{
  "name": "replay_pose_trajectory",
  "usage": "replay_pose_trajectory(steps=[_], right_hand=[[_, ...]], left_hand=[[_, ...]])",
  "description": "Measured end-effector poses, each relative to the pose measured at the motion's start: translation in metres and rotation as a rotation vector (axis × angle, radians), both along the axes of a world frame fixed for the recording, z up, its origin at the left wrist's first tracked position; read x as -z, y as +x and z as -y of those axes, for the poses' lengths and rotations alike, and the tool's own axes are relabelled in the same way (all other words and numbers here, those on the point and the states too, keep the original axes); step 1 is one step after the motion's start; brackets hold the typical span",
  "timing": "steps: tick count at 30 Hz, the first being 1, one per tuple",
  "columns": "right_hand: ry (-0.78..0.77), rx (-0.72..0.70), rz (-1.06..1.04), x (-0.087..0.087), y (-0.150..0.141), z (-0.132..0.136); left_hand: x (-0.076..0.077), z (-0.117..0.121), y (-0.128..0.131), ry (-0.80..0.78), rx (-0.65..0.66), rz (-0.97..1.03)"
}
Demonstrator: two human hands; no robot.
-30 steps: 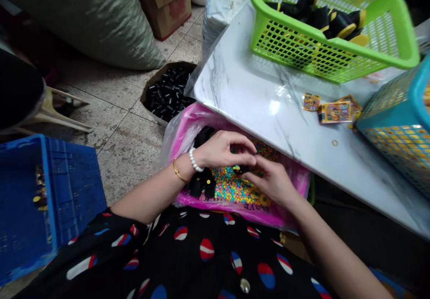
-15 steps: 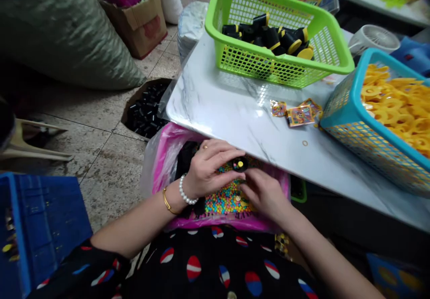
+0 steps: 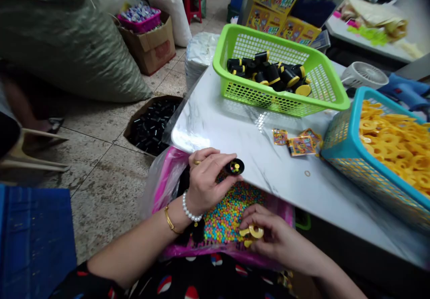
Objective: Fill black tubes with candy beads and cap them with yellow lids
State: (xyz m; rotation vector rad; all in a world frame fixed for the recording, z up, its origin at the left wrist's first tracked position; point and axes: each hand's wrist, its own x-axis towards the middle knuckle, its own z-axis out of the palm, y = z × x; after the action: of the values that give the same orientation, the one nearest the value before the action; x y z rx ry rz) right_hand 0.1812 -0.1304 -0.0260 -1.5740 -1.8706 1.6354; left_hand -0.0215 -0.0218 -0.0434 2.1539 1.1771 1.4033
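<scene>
Beneath the edge of the marble-top table (image 3: 228, 131), over a pink plastic bag (image 3: 169, 178) of multicoloured candy beads (image 3: 231, 214), the left hand (image 3: 208, 180) grasps a black cylinder (image 3: 234, 167) by its side, while the right hand (image 3: 277, 236) pinches yellow rings (image 3: 255, 232).

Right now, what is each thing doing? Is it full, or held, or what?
Left hand: gripping a tube
Black tube: held, coloured beads in its end
Right hand: pinching rings
Yellow rings: held
Pink bag: holding many coloured beads
Green basket: holding black tubes
Blue basket: full of yellow rings
</scene>
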Motion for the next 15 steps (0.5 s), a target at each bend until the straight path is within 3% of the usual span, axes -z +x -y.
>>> replay_pose_trajectory(steps=[3, 7, 11, 15], right_hand=[[-0.036, 0.024, -0.037, -0.001, -0.003, -0.005], [0.007, 0.016, 0.223, 0.02, -0.007, -0.002], [0.244, -0.066, 0.624, 0.032, -0.012, -0.003], [0.38, -0.127, 0.785, 0.037, -0.028, -0.025]], left_hand=[[-0.001, 0.001, -0.002, -0.007, 0.031, 0.031], [-0.006, 0.001, 0.0, -0.051, 0.011, 0.031], [-0.009, 0.0, 0.0, -0.067, 0.034, -0.032], [-0.005, -0.001, -0.002, -0.038, 0.087, -0.038]])
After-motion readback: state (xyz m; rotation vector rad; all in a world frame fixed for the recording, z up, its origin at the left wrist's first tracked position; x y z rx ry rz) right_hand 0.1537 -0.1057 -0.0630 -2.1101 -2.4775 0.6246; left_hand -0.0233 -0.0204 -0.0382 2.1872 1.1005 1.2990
